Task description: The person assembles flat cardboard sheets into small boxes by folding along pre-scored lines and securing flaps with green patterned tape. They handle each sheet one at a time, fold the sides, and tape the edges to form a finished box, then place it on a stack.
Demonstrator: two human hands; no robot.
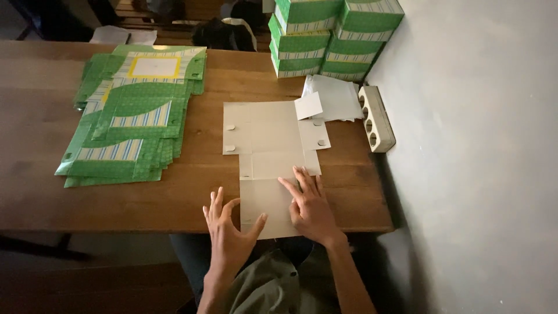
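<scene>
Head view: both hands lie open and flat, left hand (228, 232) and right hand (309, 206) pressing the blank (267, 136), green stack (131, 116) left of it.

At lower centre, a flat, unfolded cardboard box blank (268, 152) lies plain side up on the wooden table (192, 197). The left hand (229, 235) touches its near edge; the right hand (311, 209) presses flat on it. Green printed blanks (131, 116) are stacked at upper left, folded green boxes (331, 35) at top right beside a white power strip (376, 118).
</scene>
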